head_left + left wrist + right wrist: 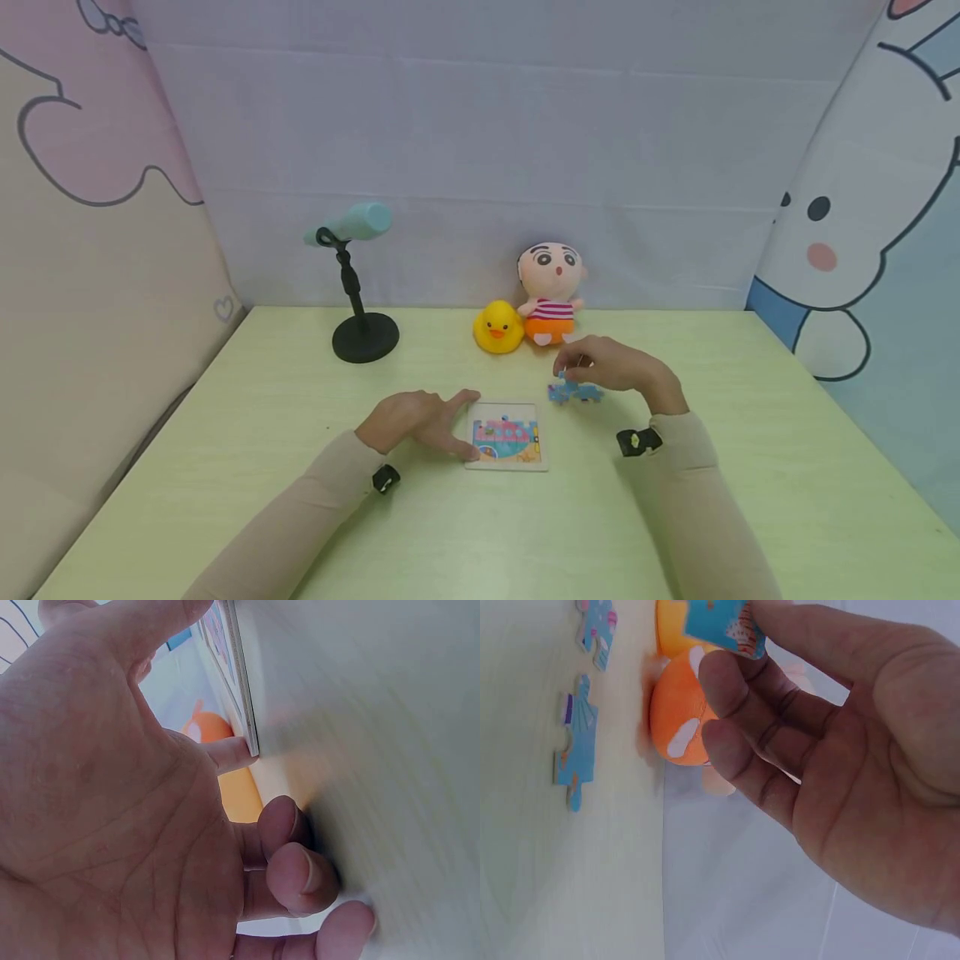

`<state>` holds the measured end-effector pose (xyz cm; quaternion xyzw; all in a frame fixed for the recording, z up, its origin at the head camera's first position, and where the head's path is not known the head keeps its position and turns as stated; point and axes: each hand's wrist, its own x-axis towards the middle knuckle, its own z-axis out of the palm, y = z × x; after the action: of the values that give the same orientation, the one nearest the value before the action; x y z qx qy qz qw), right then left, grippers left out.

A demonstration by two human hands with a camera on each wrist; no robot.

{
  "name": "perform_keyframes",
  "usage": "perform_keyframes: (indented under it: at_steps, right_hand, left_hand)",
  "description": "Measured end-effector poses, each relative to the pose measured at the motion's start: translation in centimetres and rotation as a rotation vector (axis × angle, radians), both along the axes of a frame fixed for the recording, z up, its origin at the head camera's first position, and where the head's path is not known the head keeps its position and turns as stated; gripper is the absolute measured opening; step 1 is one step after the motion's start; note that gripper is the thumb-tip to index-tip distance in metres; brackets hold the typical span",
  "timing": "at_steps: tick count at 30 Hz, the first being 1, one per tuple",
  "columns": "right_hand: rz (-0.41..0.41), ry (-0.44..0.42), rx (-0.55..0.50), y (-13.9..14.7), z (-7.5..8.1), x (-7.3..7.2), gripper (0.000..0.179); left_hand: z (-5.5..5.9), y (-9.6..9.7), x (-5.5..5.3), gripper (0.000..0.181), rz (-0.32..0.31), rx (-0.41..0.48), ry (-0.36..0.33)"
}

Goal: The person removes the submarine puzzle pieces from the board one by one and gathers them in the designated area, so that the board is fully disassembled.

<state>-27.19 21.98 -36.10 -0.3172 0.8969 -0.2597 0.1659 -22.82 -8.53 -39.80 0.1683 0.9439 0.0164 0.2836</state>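
A small square puzzle tray (521, 408) lies flat, its lower part filled with puzzle pieces (512, 437) showing a pink submarine; the upper strip is bare. My left hand (420, 421) holds the tray across its left side, thumb at the lower corner and index finger at the upper one. In the left wrist view its other fingers (300, 877) bend down near the table. To the right of the tray, my right hand (609, 364) pinches a blue puzzle piece (724, 626) above the table. Loose blue pieces (589, 392) lie below it; two (579, 746) show in the right wrist view.
A yellow rubber duck (498, 327) and a plush doll (552, 292) stand together behind the tray. At the back left is a black stand (365, 337) bearing a mint-green cylinder (352, 223). A pale cloth wall (480, 142) rises behind the table's far edge.
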Motion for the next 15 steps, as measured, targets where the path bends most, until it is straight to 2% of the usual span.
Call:
perform_keyframes:
  at_steps: [15]
  right_hand:
    - [-0.112,-0.041,-0.014,3.2,-0.2,-0.4,0.018]
  left_hand:
    - [0.3,0.0,0.2,0.096,-0.002,0.007,0.004]
